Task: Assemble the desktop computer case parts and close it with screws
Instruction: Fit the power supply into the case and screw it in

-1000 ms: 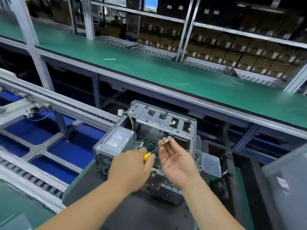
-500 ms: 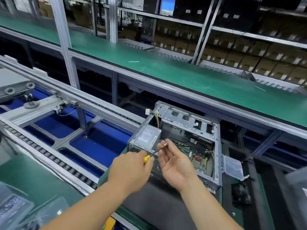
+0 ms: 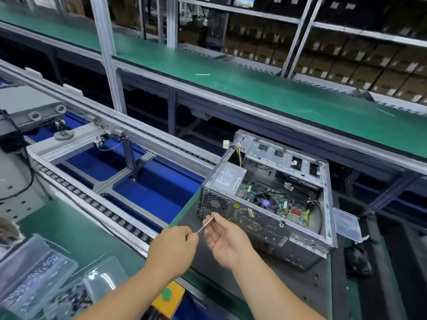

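An open grey desktop case (image 3: 265, 229) lies on its side on a dark mat, its motherboard (image 3: 277, 202) and power supply (image 3: 227, 177) showing. In front of its rear panel my left hand (image 3: 173, 250) grips the handle of a small screwdriver (image 3: 205, 224); the handle is hidden in my fist. My right hand (image 3: 227, 241) pinches the tip of the thin shaft between thumb and fingertips. Both hands hover just short of the case without touching it.
Clear plastic boxes of screws (image 3: 34, 280) sit at the lower left on the green bench. A yellow box with a green button (image 3: 169, 296) is below my left wrist. A roller conveyor (image 3: 97, 204) runs on the left. A clear lid (image 3: 346, 225) lies right of the case.
The view has swung left and down, so the case now sits to the right of my hands. Both hands keep their hold on the screwdriver and have drawn back from over the case.
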